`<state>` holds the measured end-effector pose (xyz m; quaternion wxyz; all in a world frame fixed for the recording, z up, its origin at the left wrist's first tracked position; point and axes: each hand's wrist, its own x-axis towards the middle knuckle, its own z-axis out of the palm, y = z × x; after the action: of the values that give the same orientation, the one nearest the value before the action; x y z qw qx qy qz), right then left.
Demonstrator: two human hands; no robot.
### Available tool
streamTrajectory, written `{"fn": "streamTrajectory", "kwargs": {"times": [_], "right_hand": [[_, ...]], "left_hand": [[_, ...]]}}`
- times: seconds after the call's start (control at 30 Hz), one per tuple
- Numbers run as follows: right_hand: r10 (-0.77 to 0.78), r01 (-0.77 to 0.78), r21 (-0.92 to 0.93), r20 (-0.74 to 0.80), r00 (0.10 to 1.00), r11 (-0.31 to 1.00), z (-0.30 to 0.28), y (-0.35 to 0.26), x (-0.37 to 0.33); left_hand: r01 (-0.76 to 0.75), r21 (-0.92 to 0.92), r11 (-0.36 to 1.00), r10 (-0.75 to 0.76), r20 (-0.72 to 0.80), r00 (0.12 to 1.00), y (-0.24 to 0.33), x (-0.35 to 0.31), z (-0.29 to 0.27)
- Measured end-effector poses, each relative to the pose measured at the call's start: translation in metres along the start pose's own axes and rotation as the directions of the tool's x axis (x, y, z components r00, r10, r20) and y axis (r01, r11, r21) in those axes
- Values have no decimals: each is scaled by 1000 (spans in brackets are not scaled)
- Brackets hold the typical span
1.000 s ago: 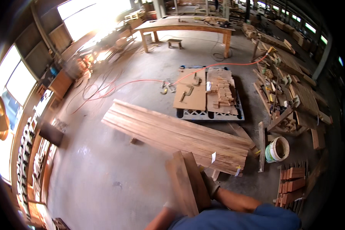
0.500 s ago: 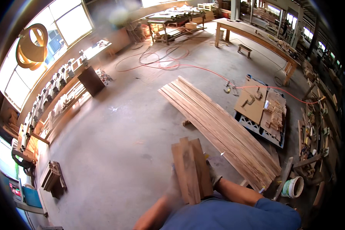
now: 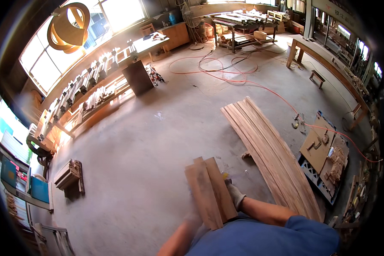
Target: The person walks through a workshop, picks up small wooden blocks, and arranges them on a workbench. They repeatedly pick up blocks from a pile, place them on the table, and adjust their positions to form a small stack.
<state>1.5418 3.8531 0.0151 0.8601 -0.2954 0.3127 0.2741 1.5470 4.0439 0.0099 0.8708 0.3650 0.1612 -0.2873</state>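
Note:
A small stack of brown wooden boards (image 3: pixel 207 192) is carried in front of my blue shirt, the boards lying lengthwise and slightly fanned at their far ends. My right hand (image 3: pixel 235 194), in a grey work glove, grips the stack along its right side. On the left side my left hand (image 3: pixel 193 216) holds it too, blurred and with its fingers mostly hidden by the wood. To the right of the stack lies a row of long, pale-brown planks (image 3: pixel 273 158), raised a little off the floor on a wood block (image 3: pixel 245 155).
A short pile of boards (image 3: pixel 70 177) stands on the floor at left. A long rack of clamps (image 3: pixel 87 83) runs below the windows. Right of the planks sits a pallet (image 3: pixel 305 166) with a board, clamps and wood pieces. A red hose (image 3: pixel 271 93) crosses the concrete floor.
The view has turned to the left, so the planks, pallet and benches appear farther right. Both hands still hold the stack of boards, which now tilts slightly more to the left.

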Motion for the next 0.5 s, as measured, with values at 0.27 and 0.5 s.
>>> {"fn": "streamTrajectory", "kwargs": {"times": [0.27,0.5], "right_hand": [[28,14,-396,100,995,918,55,-143,133],[-51,70,-419,58,997,905,104,-265,190]], "left_hand": [[-69,-21,997,68,-44,997,107,138,44],[-52,-29,998,52,-15,999,184,256,87]]}}
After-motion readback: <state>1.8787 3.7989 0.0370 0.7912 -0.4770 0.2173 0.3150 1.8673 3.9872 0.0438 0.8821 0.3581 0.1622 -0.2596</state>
